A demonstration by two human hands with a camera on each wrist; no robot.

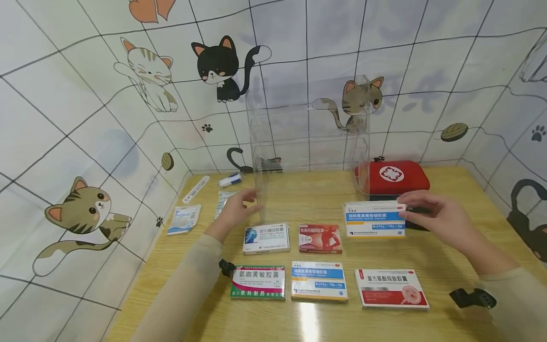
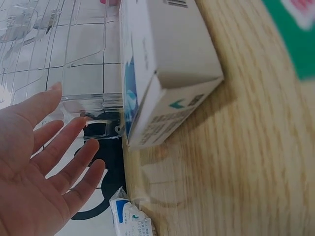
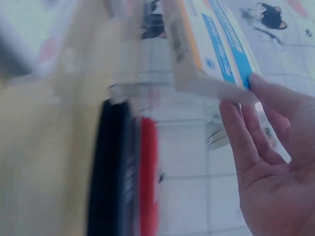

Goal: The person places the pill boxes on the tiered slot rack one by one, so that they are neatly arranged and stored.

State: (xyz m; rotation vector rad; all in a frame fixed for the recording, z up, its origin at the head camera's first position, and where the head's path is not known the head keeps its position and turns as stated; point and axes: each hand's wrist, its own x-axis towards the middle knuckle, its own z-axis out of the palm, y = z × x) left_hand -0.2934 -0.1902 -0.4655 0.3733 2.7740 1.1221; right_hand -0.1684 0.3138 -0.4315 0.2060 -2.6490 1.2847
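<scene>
Head view: the right hand (image 1: 440, 219) pinches a blue-and-white box (image 1: 375, 221) near the clear stand (image 1: 362, 147), a carrying step, I'd judge. Left wrist: the left hand (image 2: 29, 177), fingers spread, grips nothing (touching the stand? can't tell). Right wrist: box above the table (image 3: 29, 162), pinched at one end; next move calls for steadiness.
</scene>
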